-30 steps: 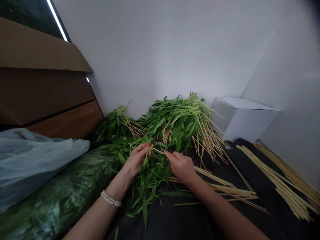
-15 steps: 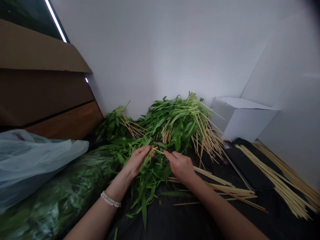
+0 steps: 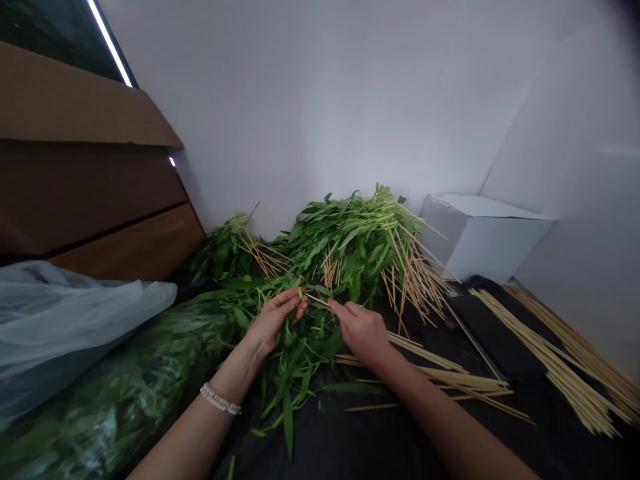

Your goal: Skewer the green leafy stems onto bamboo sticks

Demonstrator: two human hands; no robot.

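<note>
Wooden skewer (image 3: 317,301) half-hidden between left hand (image 3: 275,319) and right hand (image 3: 363,335)

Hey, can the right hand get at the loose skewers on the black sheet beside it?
Probably yes: the right hand sits right next to the loose skewers, and nothing stands between them on the black sheet.

Leafy stems (image 3: 295,308) hidden inside the left hand's fingers (image 3: 287,300), far end of the thin skewer (image 3: 317,300) lost behind the right hand's fingers (image 3: 345,311), bagged greens (image 3: 125,380) left of the fingers blurred under plastic film (image 3: 65,313), cut off by the picture's lower edge
</note>
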